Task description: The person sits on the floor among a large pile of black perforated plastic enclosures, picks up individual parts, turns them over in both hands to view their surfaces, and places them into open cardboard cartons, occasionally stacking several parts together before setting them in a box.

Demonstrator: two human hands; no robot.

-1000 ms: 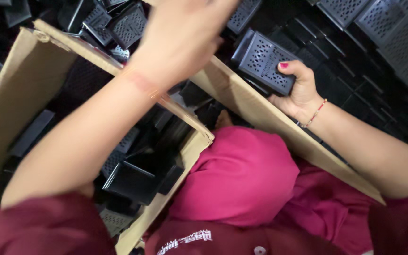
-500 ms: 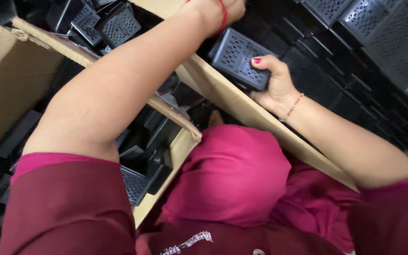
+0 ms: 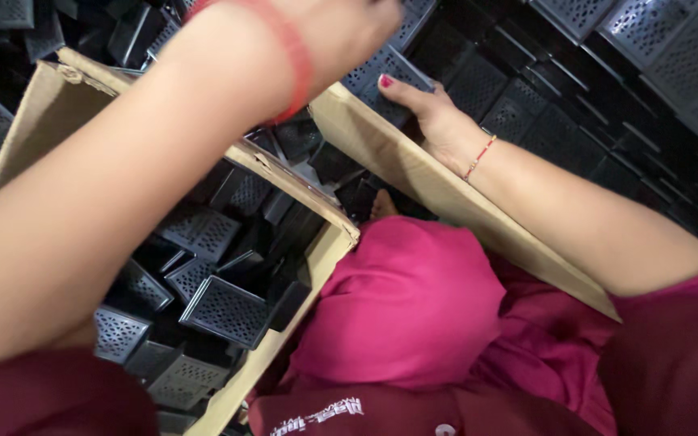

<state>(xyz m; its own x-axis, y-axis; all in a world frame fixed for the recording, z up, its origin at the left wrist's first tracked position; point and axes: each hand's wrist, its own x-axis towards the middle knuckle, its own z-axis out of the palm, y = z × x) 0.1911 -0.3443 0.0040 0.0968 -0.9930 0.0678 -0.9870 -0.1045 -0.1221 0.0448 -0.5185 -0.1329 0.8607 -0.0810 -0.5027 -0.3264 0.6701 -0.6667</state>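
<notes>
Seen from above, a person in a magenta top works over piles of black perforated plastic trays. The right hand [image 3: 434,113] grips one tray [image 3: 389,81], thumb along its slotted side, just above the edge of a cardboard flap [image 3: 446,210]. The left hand [image 3: 341,32] reaches across to the same tray; its fingers run out of view, so their grip cannot be told. The step in hand looks like handling this one tray with both hands. Below the left forearm, an open brown cardboard box [image 3: 42,113] holds many loose trays [image 3: 224,311]. More stacked trays [image 3: 648,73] lie beyond the right hand.
</notes>
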